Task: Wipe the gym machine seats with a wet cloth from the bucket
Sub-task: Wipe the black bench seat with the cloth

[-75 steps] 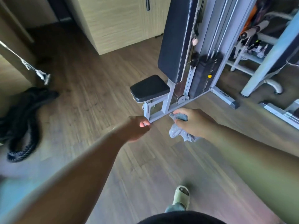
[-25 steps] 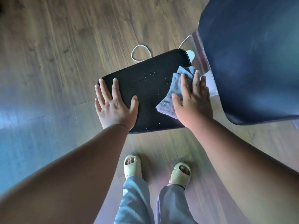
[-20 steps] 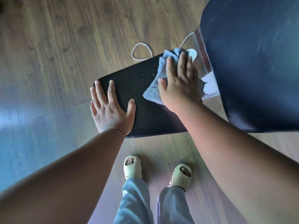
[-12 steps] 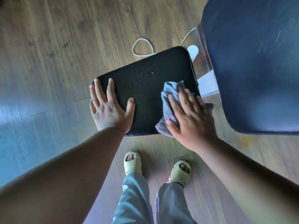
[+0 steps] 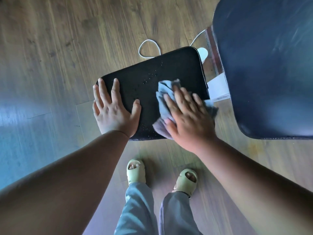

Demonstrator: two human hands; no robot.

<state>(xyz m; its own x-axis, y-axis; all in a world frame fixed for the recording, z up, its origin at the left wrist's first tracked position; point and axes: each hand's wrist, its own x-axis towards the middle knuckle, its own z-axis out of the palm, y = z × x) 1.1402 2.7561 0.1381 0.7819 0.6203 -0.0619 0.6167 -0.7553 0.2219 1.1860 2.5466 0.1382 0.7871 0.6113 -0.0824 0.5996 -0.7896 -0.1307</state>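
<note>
Your right hand (image 5: pixel 189 119) presses the grey cloth (image 5: pixel 165 99) flat, fingers straight, on the seat (image 5: pixel 152 78) corner nearest you. The unwiped, droplet-speckled pad runs left and away from this grip; your left hand (image 5: pixel 113 112) rests flat, holding nothing, on that leftward end.

Brown wood-plank floor (image 5: pixel 84 31) with bluish glare at left; a white cable (image 5: pixel 149 48) lies looped.
</note>
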